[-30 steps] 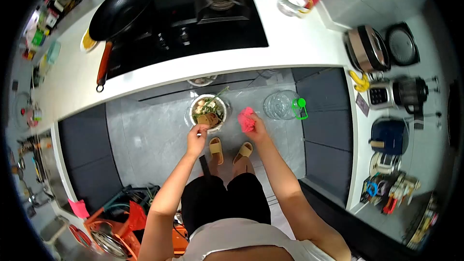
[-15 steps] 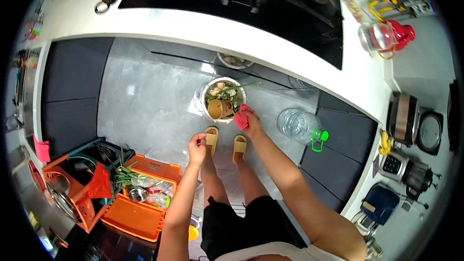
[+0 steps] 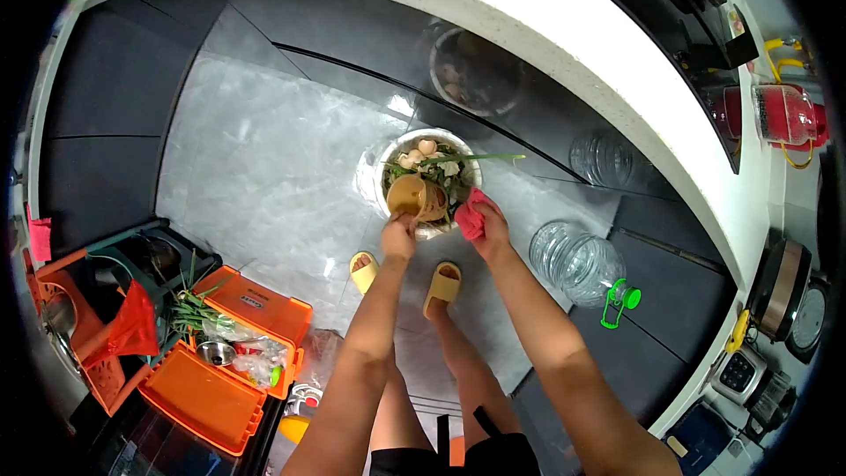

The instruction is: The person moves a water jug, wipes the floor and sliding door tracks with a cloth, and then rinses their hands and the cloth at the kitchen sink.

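A round bin (image 3: 384, 157) with a pale liner stands on the floor in front of me, full of leafy green scraps (image 3: 458, 178) and eggshells (image 3: 414, 157). On top lies a tan paper cup (image 3: 430, 201) on its side, its mouth toward the left. My left hand (image 3: 399, 236) is at the near rim of the bin, fingers curled by the cup; what they grip, if anything, I cannot make out. A crumpled red cloth (image 3: 471, 215) is in my closed right hand (image 3: 493, 231), held at the bin's right edge.
A large clear water bottle (image 3: 573, 256) with a green cap lies to the right. Orange crates (image 3: 211, 397) with greens and bags stand at lower left. The white counter (image 3: 493, 0) curves above dark cabinets. Yellow slippers (image 3: 442, 289) are on my feet.
My view has moved closer to the bin. My left hand has reached forward from beside my leg to the bin's near rim. The red cloth stays in my right hand.
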A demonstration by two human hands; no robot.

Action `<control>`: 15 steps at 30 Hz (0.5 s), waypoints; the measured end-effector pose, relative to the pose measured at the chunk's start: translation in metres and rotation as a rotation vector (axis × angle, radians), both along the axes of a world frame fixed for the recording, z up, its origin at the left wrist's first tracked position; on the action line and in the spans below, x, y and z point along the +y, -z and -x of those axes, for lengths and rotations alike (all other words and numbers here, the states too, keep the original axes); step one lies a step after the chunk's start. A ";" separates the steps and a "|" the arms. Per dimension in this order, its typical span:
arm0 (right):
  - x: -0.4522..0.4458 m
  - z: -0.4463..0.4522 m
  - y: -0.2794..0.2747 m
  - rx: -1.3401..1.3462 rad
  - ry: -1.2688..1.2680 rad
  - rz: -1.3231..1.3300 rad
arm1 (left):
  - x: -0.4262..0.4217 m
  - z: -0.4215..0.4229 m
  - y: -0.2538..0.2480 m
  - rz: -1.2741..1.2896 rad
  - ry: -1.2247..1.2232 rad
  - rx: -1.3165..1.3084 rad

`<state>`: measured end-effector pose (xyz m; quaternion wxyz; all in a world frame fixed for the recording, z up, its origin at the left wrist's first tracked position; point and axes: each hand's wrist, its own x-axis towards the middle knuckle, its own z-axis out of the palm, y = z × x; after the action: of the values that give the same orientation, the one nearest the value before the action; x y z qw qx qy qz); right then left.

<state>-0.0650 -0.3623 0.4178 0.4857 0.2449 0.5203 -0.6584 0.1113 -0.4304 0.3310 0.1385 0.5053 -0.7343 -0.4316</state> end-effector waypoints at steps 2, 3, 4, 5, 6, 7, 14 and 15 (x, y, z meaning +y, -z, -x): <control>0.005 0.003 0.013 -0.005 -0.001 -0.005 | -0.005 0.010 -0.024 0.031 0.000 0.044; 0.005 0.006 0.017 -0.006 0.000 -0.001 | -0.008 0.014 -0.034 0.116 0.039 0.070; 0.005 0.007 0.015 0.007 0.001 0.010 | -0.010 0.017 -0.039 0.203 0.079 0.095; 0.005 0.008 0.012 0.018 0.002 0.023 | -0.014 0.020 -0.045 0.291 0.119 0.118; 0.005 0.009 0.007 0.030 0.004 0.034 | -0.018 0.021 -0.048 0.361 0.208 0.035; 0.003 0.009 0.003 0.049 0.009 0.052 | -0.022 0.023 -0.051 0.430 0.297 -0.048; -0.009 -0.010 0.044 0.014 -0.242 0.234 | -0.031 0.017 -0.027 0.424 0.467 -0.184; -0.021 -0.020 0.036 0.025 -0.235 0.123 | -0.031 0.014 -0.027 0.392 0.466 -0.162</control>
<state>-0.0451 -0.3838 0.3817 0.5672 0.1437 0.5099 -0.6306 0.0975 -0.4617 0.3580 0.0717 0.3201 -0.9081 -0.2604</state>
